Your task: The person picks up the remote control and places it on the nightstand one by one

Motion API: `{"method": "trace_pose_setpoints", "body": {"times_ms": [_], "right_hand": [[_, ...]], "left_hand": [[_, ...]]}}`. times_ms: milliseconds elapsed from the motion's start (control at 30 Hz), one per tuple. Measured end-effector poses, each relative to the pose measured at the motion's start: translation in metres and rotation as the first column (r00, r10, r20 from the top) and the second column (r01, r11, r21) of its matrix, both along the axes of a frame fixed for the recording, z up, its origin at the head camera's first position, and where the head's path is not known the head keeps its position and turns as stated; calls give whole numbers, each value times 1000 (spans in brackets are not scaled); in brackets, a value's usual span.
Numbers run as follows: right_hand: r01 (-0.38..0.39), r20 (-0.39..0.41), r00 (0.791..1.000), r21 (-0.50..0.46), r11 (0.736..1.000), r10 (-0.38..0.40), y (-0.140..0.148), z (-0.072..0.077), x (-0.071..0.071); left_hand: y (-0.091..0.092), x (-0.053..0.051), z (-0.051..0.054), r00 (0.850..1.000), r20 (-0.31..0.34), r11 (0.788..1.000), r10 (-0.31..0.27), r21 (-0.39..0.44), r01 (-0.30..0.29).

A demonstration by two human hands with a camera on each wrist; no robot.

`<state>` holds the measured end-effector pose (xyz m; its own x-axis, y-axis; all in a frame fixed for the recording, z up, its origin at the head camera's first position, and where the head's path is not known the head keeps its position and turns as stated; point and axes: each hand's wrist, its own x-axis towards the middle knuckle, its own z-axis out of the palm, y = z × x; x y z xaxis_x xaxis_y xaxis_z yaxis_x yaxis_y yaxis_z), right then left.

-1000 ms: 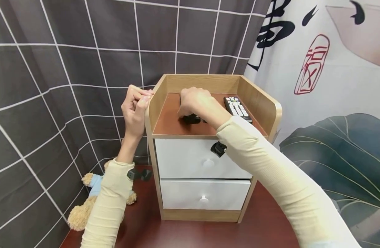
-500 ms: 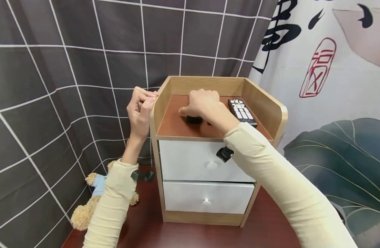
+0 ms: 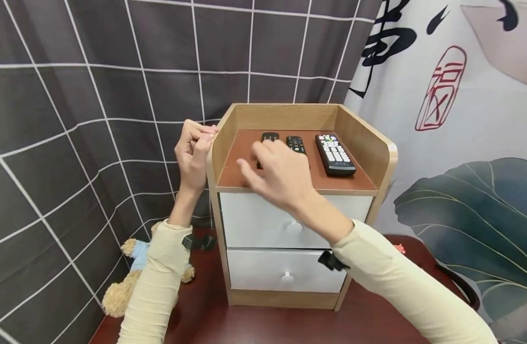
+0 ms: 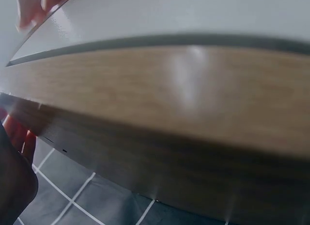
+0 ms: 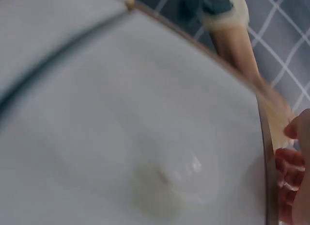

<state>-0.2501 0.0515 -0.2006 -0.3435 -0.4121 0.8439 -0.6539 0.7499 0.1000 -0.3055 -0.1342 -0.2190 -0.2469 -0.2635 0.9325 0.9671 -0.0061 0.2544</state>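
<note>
A small wooden cabinet (image 3: 285, 300) has two white drawers and a brown recessed top. On that top lie three black remote controls: one at the left (image 3: 270, 136), a small one in the middle (image 3: 295, 142) and a larger one with white buttons at the right (image 3: 335, 155). My left hand (image 3: 193, 157) grips the edge of the cabinet's left side panel, fingers bent. Over the top's front edge hovers my right hand (image 3: 285, 177), thumb spread and nothing held; it partly hides the left and middle remotes. Its fingers (image 5: 290, 167) show at the right wrist view's edge.
A teddy bear (image 3: 119, 292) in blue lies left of the cabinet, partly behind my left sleeve. Dark grid-patterned curtain (image 3: 117, 95) hangs behind. Dark red tabletop (image 3: 263, 327) carries the cabinet. A dark-rimmed item (image 3: 465, 289) stands at the right.
My right hand has come off the remote controls and drawn back toward me, uncovering the left and middle ones. My left hand stays on the side panel.
</note>
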Motion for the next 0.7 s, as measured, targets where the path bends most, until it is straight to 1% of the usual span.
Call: {"method": "trace_pose_setpoints", "body": {"times_ms": [33,67,133,233,300,367,400,533,567,600,700], "right_hand": [[-49,-53,997,5,999,49,1,-7,4],[-92,-103,990,14,996,93,2,-13,8],[-158,-185,970,27,987,160,3,-23,15],[-238,-258,937,16,971,234,4,-34,28],[-290,-279,918,7,957,281,5,-41,37],[-354,-279,897,7,935,342,4,-52,44],[-386,-266,889,8,923,374,3,-59,48],[-480,-201,861,-24,877,466,-3,-94,58],[-495,-179,858,-39,868,482,-5,-103,59],[-501,-155,859,-50,864,489,-7,-113,61],[-501,-81,864,-47,864,496,-12,-141,64]], "left_hand": [[1,-1,1,1000,-3,1000,0,0,0],[2,-2,3,1000,-6,1000,-1,0,1],[2,-2,4,1000,-7,1000,-1,1,1],[2,-1,2,1000,-2,1000,4,-3,-4],[2,0,2,1000,2,1000,2,-6,-2],[1,1,2,1000,3,1000,2,-4,-2],[1,1,2,1000,3,1000,-1,-1,1],[0,2,1,1000,6,1000,-4,15,4],[0,2,1,1000,6,1000,-9,17,9],[0,2,1,1000,7,1000,-14,18,14],[1,1,0,1000,9,1000,-25,15,25]]}}
